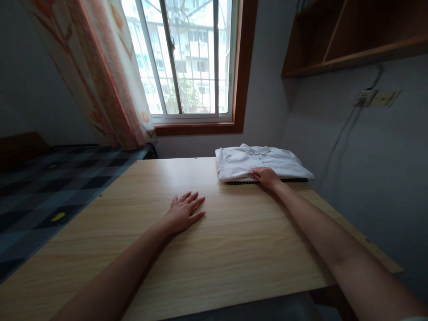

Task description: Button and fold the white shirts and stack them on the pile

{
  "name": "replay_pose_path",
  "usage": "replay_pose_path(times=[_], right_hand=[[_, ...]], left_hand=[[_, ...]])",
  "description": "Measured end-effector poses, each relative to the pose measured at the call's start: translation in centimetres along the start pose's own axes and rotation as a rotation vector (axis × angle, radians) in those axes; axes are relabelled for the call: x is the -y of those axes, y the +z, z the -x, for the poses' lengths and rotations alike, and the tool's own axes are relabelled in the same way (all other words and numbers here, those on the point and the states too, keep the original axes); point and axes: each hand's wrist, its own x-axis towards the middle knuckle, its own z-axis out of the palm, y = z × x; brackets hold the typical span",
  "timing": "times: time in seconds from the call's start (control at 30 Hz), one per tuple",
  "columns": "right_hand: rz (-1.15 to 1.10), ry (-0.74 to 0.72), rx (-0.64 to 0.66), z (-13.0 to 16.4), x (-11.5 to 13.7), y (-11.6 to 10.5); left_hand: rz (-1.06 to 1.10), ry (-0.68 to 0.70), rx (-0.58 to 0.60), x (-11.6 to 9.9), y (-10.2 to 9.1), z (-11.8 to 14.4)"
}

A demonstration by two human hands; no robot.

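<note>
A folded white collared shirt [261,161] lies at the far right end of the wooden table [234,240], on top of a dark flat thing [294,180] whose edge shows beneath it. My right hand [265,176] rests on the shirt's near edge, fingers flat and pointing left. My left hand [183,211] lies palm down on the bare tabletop near the middle, fingers spread, holding nothing.
A window [187,58] with a patterned curtain [100,76] is behind the table. A bed with a checked cover [50,187] runs along the left. A wooden shelf [354,35] hangs at upper right, with a wall socket and cable [366,97] below it.
</note>
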Motion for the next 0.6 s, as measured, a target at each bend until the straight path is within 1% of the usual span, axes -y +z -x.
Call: replay_pose_path(times=[0.07,0.13,0.23,0.3,0.37,0.4,0.47,0.53,0.57,0.6], right_hand=[[-0.062,0.072,-0.055,-0.3,0.0,-0.2],[-0.116,0.143,-0.137,-1.0,-0.1,-1.1],[-0.155,0.183,-0.307,-2.3,-0.4,-3.6],[-0.166,0.182,-0.422,-2.9,0.0,-5.8],[-0.181,0.163,-0.505,-2.7,1.4,-7.9],[-0.191,0.142,-0.521,-2.4,2.5,-8.8],[-0.214,0.079,-0.493,-0.9,5.7,-9.9],[-0.237,-0.022,-0.374,1.4,9.7,-10.0],[-0.241,-0.084,-0.292,2.8,11.9,-9.7],[-0.255,-0.165,-0.207,4.3,14.2,-9.2]], left_hand=[[-0.001,-0.001,0.009,0.0,0.0,0.0],[0.004,-0.004,0.015,0.0,0.0,0.0],[0.05,-0.003,-0.01,0.1,0.3,-0.1],[0.134,-0.013,-0.072,0.4,0.4,-0.4],[0.301,-0.05,-0.206,0.9,0.3,-0.8],[0.405,-0.08,-0.307,1.3,0.0,-1.0],[0.588,-0.148,-0.548,2.1,-0.7,-1.2],[0.668,-0.216,-0.77,2.9,-1.7,-1.2],[0.67,-0.244,-0.852,3.2,-2.2,-1.0],[0.656,-0.26,-0.904,3.4,-2.6,-0.9]])
